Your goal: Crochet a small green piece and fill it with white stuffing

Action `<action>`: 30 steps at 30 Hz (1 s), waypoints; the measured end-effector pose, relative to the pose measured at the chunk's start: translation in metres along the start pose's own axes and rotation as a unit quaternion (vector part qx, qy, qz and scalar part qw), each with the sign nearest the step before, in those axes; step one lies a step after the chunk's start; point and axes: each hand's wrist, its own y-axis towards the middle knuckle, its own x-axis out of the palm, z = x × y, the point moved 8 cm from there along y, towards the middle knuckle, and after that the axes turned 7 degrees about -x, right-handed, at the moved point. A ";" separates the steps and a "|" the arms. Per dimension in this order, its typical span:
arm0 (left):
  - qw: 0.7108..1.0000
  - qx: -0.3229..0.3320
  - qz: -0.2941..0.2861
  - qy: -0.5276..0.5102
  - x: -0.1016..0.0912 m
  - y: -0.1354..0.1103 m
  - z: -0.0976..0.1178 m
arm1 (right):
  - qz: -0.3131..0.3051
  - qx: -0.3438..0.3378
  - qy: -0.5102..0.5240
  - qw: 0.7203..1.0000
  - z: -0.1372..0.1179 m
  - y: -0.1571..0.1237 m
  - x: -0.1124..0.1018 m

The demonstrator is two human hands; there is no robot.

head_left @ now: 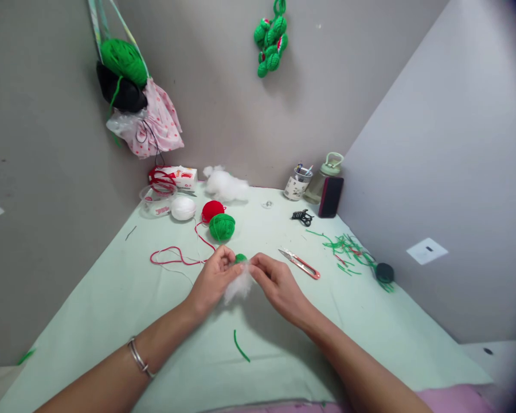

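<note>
My left hand (212,279) pinches a small green crocheted piece (241,258) above the pale green table (112,310). A tuft of white stuffing (238,288) hangs between both hands. My right hand (276,284) is closed, its fingertips pinching the stuffing just right of the green piece. A silver bangle (139,358) sits on my left wrist.
Green yarn ball (222,226), red yarn ball (212,210) with trailing red strand (172,256), white ball (183,207) and stuffing pile (226,183) lie behind. Snips (300,264) sit to the right, green yarn scraps (346,249), black spool (384,272), cup (297,183), bottle (324,178). A green strand (241,346) lies near me.
</note>
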 end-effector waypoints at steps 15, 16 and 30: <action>0.999 -0.003 0.026 -0.024 0.000 0.001 -0.014 | 0.029 -0.031 0.232 0.972 -0.013 0.009 -0.015; 0.999 -0.004 0.026 -0.022 0.000 0.000 -0.014 | 0.018 -0.011 0.261 0.965 -0.010 0.008 -0.012; 0.998 -0.046 -0.014 -0.029 0.010 -0.005 -0.018 | 0.022 0.006 -0.031 0.999 0.007 0.009 0.002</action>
